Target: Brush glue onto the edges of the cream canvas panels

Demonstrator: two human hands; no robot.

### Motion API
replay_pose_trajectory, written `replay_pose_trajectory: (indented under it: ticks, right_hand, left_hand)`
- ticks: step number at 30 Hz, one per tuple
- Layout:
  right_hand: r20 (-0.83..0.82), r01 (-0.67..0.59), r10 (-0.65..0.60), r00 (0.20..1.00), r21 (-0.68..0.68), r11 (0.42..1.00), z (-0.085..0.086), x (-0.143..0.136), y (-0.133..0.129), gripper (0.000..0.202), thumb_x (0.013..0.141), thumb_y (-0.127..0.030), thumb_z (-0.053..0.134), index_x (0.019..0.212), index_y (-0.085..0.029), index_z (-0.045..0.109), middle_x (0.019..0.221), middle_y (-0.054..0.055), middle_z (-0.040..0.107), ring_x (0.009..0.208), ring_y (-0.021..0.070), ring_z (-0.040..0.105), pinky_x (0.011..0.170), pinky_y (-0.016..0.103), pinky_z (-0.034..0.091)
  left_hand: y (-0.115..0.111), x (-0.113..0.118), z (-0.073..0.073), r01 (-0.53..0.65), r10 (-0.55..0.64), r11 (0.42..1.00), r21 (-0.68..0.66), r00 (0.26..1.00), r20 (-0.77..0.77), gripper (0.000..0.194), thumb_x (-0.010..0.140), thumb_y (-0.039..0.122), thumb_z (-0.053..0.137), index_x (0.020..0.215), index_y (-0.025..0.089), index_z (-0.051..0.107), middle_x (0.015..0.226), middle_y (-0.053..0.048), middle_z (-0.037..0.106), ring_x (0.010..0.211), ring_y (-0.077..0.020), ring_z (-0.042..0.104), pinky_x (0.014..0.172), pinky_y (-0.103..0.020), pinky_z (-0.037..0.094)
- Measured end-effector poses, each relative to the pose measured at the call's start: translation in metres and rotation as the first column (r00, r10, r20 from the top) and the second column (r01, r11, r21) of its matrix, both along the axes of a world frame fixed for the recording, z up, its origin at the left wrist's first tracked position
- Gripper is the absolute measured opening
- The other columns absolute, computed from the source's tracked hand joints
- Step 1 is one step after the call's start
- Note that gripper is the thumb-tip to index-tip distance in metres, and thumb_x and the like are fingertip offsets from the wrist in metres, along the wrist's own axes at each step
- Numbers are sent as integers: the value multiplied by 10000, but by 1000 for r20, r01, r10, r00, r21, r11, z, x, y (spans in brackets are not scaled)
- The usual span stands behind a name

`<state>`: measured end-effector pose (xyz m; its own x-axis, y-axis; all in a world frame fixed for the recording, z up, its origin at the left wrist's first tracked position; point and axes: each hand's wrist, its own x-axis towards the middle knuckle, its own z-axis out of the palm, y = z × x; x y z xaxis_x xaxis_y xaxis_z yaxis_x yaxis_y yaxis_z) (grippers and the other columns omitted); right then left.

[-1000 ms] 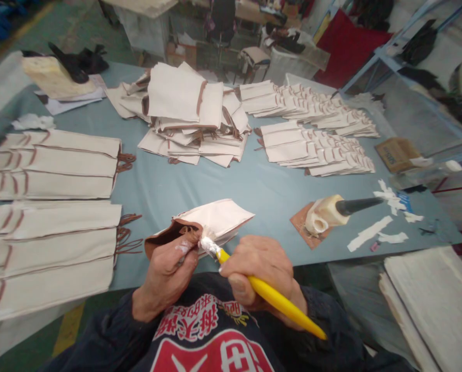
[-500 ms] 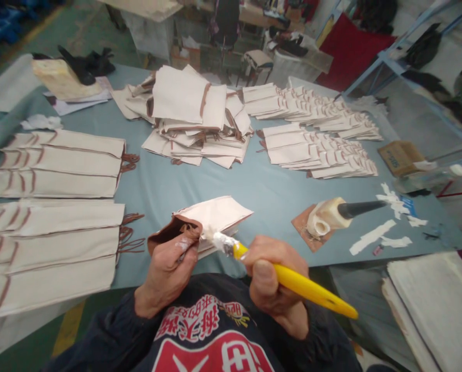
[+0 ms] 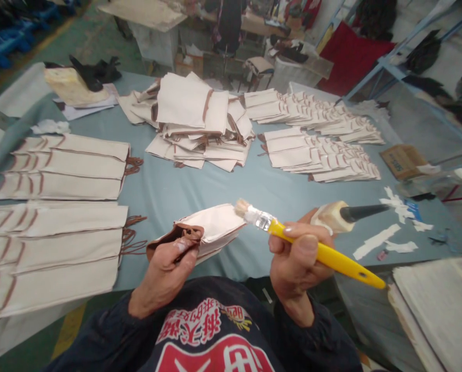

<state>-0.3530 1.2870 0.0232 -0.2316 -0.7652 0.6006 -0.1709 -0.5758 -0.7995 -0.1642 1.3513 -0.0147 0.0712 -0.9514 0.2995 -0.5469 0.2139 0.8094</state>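
Observation:
A cream fabric pouch (image 3: 221,222) with a brown edge and brown cords lies tilted near the table's front edge. My left hand (image 3: 169,268) is closed on its brown open end, pinching the cords there. My right hand (image 3: 301,253) grips a paintbrush (image 3: 327,258) with a yellow handle and a whitish ferrule. The bristles reach the pouch's far right corner and seem to touch it. Behind my right hand stands a glue-stained cream container (image 3: 332,214) with a black handle sticking out, partly hidden by my fingers.
Overlapping rows of cream pieces lie at left (image 3: 60,248) and back right (image 3: 320,155). A loose pile of pieces (image 3: 192,103) sits at the back middle. White scraps (image 3: 376,240), a cardboard box (image 3: 403,160) and a clear bottle (image 3: 428,181) are at right.
My right hand has moved right and slightly up, carrying the brush from beside the pouch's brown edge to its far corner. My left hand keeps its hold.

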Motion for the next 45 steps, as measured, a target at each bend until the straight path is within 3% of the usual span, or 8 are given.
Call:
replay_pose_trajectory:
  ticks: [7, 14, 19, 26, 33, 36, 39, 45]
  right_hand:
    - [-136, -254, 290, 947, 231, 939, -20, -14, -38, 206, 1055, -367, 487, 1062, -217, 627, 699, -39, 699, 588, 117, 655, 602, 272, 561]
    - [-266, -489, 646, 716, 469, 735, -47, 0, -64, 283, 1049, -406, 481, 1159, -200, 640, 886, 28, 778, 787, 151, 732, 770, 309, 545]
    - [-71, -548, 734, 676, 618, 564, -73, 14, -49, 356, 1052, -477, 447, 1092, -190, 654, 646, -50, 630, 559, 121, 599, 595, 254, 457]
    - [-226, -272, 395, 890, 431, 861, -83, -6, -44, 336, 1049, -438, 420, 1041, -179, 635, 616, -65, 505, 506, 116, 452, 521, 262, 371]
    - [-266, -143, 255, 930, 377, 915, -76, -25, -47, 275, 1060, -394, 435, 1065, -180, 608, 600, -73, 526, 503, 106, 506, 532, 245, 396]
    - [-252, -136, 251, 935, 401, 906, -72, -25, -43, 264, 1066, -386, 433, 1081, -185, 605, 609, -74, 534, 501, 101, 502, 529, 244, 389]
    - [-244, -134, 243, 939, 390, 911, -66, -26, -39, 255, 1066, -377, 434, 1085, -189, 605, 613, -76, 529, 494, 96, 485, 512, 240, 376]
    - [-314, -119, 210, 926, 284, 951, -47, -32, -30, 226, 1064, -352, 442, 1087, -205, 612, 668, -56, 573, 521, 101, 526, 529, 243, 416]
  left_hand:
    - [6, 21, 9, 63, -61, 997, 39, 997, -43, 190, 884, 181, 591, 893, 186, 780, 719, -22, 758, 623, -171, 701, 599, -226, 567]
    - [4, 13, 36, 392, -389, 920, 28, 918, -75, 342, 887, 27, 483, 1027, 208, 738, 830, -14, 775, 711, -137, 725, 678, -197, 572]
    - [6, 10, 43, 461, -458, 887, 39, 886, -71, 417, 886, 17, 462, 1131, 216, 734, 878, -45, 795, 796, -166, 756, 758, -246, 596]
    - [14, 28, 22, 247, -234, 945, 215, 968, -88, 334, 949, 183, 535, 1180, 206, 775, 1042, -107, 827, 964, -242, 793, 831, -302, 646]
    - [4, 43, -11, 211, -206, 840, 499, 976, -65, 370, 1007, 444, 528, 1025, 195, 801, 958, -59, 830, 868, -219, 794, 744, -253, 621]
    - [2, 40, -11, 109, -181, 907, 406, 973, 143, 420, 1019, 468, 505, 875, 203, 798, 807, -36, 812, 710, -214, 766, 611, -247, 579]
    - [-2, 37, -8, 22, -96, 979, 202, 926, 366, 426, 1002, 516, 537, 1013, 173, 789, 962, -101, 831, 826, -266, 785, 710, -324, 610]
    - [-24, 26, 8, 202, -160, 978, -57, 892, 423, 267, 1005, 358, 580, 1059, 138, 720, 1053, -129, 781, 967, -259, 743, 841, -366, 587]
